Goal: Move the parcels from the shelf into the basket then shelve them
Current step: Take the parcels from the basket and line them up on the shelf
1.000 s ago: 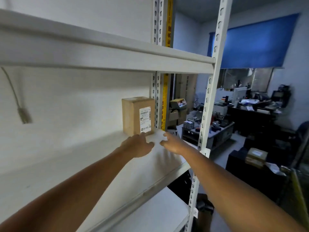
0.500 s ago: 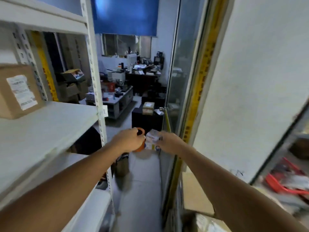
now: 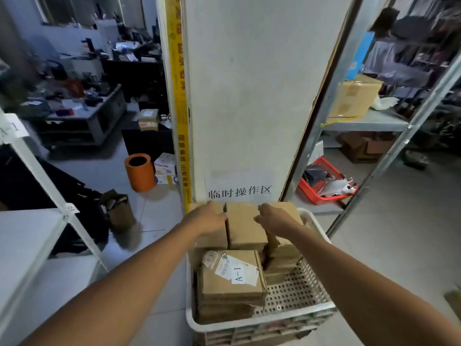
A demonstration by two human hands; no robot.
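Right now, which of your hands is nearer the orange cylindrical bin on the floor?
Left. My left hand is closer to the orange cylindrical bin, on the basket's left parcels; my right hand is farther right.

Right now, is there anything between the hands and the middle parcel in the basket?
Nothing visible. The left hand and right hand are at either side of the middle parcel, on top of the pile in the basket.
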